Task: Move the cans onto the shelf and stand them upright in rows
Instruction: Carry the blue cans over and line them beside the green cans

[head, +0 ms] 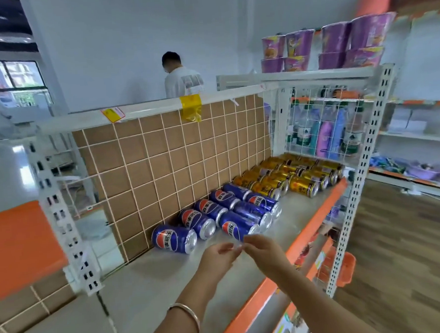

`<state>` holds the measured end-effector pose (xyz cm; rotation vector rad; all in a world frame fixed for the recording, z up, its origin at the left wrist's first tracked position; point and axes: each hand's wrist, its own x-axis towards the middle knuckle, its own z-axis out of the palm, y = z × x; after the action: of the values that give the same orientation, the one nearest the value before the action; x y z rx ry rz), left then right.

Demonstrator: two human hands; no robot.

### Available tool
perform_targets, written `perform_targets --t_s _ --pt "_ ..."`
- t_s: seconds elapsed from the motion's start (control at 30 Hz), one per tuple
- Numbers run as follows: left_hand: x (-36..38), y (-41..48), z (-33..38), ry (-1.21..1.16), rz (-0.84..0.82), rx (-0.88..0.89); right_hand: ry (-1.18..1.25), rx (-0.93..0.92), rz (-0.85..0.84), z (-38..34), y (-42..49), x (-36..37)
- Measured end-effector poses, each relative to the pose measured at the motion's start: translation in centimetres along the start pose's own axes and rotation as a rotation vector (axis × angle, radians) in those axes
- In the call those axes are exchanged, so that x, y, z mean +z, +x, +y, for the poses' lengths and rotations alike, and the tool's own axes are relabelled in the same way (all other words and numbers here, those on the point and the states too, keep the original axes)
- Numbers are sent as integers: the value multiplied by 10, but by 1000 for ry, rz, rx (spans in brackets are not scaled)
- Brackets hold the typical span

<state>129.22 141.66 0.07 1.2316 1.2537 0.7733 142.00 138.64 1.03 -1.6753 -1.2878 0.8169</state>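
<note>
A person's left hand and right hand meet fingertip to fingertip, fingers loosely curled, above the front edge of a shelf. Blue cans lie on their sides along its tiled back panel. Gold cans lie likewise at its right end.

Head-worn view, down onto shelf
</note>
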Motion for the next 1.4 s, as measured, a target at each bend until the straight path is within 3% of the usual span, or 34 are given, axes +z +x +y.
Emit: perform_targets --t_s 0.17,0.37,0.67,0.9,1.2,1.3,1.4 --pt "9 48 -1 -162 83 -217 -5 12 24 1 44 -12" --pt "23 80 6 -350 115 -294 -298 -78 22 7 101 -30" --pt "53 102 3 -322 336 -73 -914 -84 -247 9 184 -36" --pt "68 117 2 -295 434 -74 -1082 -266 -400 1 212 -50" --pt "69 120 -5 -538 468 -56 -757 -66 -473 9 211 -42" --pt "67 111 -2 -613 470 -58 -547 -19 -639 1 209 -47" --pt "60 98 3 -638 466 -81 -134 145 -742 -3 213 -52"
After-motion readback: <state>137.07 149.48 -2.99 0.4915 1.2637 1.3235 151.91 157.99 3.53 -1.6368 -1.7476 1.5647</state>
